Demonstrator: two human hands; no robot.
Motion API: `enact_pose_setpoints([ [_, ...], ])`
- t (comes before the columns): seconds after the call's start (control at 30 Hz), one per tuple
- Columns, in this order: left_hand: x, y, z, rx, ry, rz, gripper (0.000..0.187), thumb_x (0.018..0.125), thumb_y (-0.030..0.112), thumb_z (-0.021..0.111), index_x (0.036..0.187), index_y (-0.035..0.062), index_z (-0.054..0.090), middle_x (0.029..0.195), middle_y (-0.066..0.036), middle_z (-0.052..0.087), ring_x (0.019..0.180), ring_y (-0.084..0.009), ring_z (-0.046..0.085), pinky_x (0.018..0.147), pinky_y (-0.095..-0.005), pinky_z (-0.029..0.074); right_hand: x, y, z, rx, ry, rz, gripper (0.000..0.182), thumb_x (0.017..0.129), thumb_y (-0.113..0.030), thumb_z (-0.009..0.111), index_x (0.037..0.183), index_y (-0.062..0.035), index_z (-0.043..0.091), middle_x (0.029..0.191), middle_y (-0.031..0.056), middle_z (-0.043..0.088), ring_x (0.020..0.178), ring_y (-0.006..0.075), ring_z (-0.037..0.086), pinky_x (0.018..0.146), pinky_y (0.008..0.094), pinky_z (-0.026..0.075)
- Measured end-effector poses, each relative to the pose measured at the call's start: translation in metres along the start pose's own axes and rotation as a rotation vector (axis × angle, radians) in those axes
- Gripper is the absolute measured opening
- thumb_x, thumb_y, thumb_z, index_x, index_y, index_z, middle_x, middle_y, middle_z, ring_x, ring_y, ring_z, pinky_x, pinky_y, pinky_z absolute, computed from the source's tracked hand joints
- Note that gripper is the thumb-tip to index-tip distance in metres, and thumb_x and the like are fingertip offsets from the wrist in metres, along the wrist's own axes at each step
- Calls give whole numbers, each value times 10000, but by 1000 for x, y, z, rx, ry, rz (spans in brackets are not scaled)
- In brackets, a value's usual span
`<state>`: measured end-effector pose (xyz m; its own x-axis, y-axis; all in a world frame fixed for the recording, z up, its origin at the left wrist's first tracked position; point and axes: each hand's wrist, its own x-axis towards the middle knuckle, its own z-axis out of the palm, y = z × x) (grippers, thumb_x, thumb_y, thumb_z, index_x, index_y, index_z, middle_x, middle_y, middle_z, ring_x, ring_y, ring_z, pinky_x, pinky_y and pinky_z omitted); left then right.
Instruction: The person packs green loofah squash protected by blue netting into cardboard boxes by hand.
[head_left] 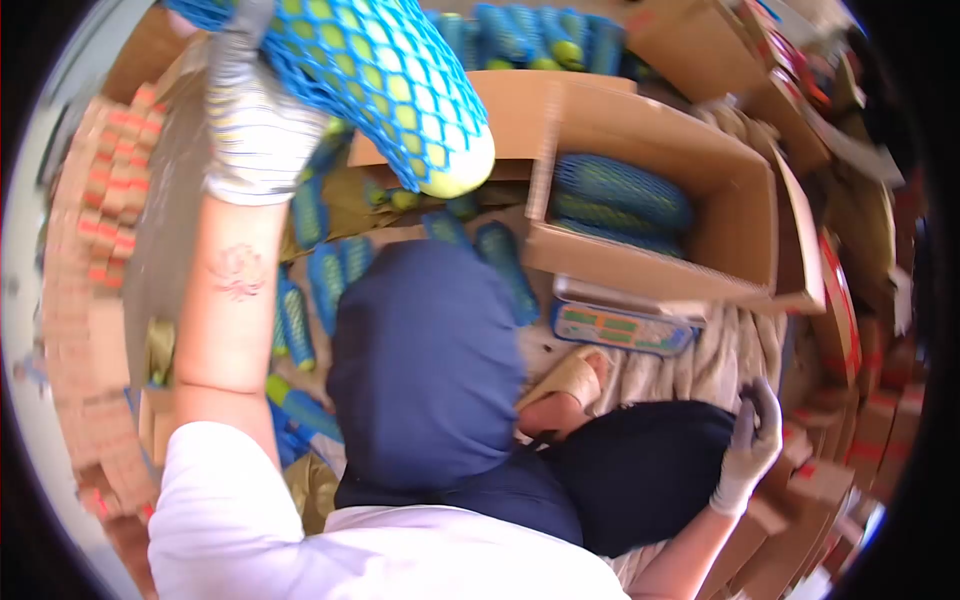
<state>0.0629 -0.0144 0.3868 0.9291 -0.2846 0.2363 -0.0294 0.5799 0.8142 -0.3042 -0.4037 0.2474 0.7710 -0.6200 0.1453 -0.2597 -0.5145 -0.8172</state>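
Note:
My left hand (pixel 262 135), in a striped work glove, is raised at the upper left and closed on a long, pale green fruit or gourd in a blue foam net (pixel 385 85). Its rounded end points down to the right, close to the camera. At the lower right, my right hand (pixel 752 450), also gloved, hangs beside my knee with loosely curled fingers and nothing visible in it. An open cardboard box (pixel 650 265) stands ahead, with several netted gourds (pixel 620 200) lying inside. Below the box is a scale (pixel 625 328) with a colourful panel.
More netted gourds (pixel 507 272) lie on the floor ahead and to my left. Others (pixel 520 35) are stacked behind the box. Piled cartons (pixel 110 190) line the left side, and more boxes (pixel 875 430) stand on the right. Crumpled cloth (pixel 690 370) lies beneath the scale.

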Motion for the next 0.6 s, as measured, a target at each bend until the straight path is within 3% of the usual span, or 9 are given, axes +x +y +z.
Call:
enact_pose_setpoints([
  [0.07,-27,1,-29,92,134,38,616,852,371,687,1328,54,457,1264,-112,567,1169,-279,538,1031,-458,422,3,5,0,26,-28,32,339,913,40,487,1244,31,565,1074,117,649,975,179,626,883,291,481],
  [0.2,-92,-22,-138,129,441,-239,612,832,357,723,1299,39,488,1201,-136,607,1096,-268,589,982,-415,469,9,8,0,-19,-110,65,360,929,20,476,1282,24,544,1092,120,637,1012,165,605,912,282,457],
  [0.23,-113,-39,-174,120,516,-357,595,811,343,744,1272,44,515,1131,-126,636,1033,-256,615,936,-397,496,10,5,10,-64,-55,-13,321,932,-22,506,1247,0,566,992,91,660,872,140,629,779,262,500],
  [0.3,-157,-75,-208,313,652,-488,623,740,324,790,1246,63,537,1058,-67,627,959,-195,592,869,-355,487,17,11,2,-91,-233,90,347,963,-18,471,1303,37,511,1169,124,612,1041,172,587,942,288,456],
  [0.37,-189,-109,-218,561,759,-504,618,761,290,772,1271,63,507,1104,-78,622,972,-217,601,881,-364,488,22,19,5,-82,-294,80,350,962,-5,462,1306,39,507,1183,126,605,1063,178,578,953,297,451],
  [0.43,-210,-134,-230,566,748,-685,664,746,309,786,1286,65,487,1126,-92,615,986,-219,589,884,-374,476,29,-2,25,-114,-294,8,326,940,-39,519,1258,30,547,1104,106,633,971,170,609,880,292,488],
  [0.5,-225,-161,-245,547,792,-806,696,750,358,782,1292,46,476,1140,-112,608,989,-215,591,877,-376,488,32,-62,46,-465,-425,-11,380,872,-79,652,1239,0,586,1123,156,671,959,260,660,798,341,517],
  [0.53,-230,-173,-256,599,796,-850,758,743,373,785,1322,28,441,1165,-135,607,1022,-235,594,892,-374,482,32,-83,64,-464,-411,-3,245,898,-51,608,1123,37,651,1077,154,687,939,250,668,793,316,518],
  [0.6,-238,-193,-270,783,796,-979,880,730,442,774,1375,-1,370,1229,-194,585,1105,-289,584,933,-375,466,37,-88,77,-520,-500,-65,274,901,-76,614,1152,32,637,1087,155,685,943,245,666,801,311,516],
])
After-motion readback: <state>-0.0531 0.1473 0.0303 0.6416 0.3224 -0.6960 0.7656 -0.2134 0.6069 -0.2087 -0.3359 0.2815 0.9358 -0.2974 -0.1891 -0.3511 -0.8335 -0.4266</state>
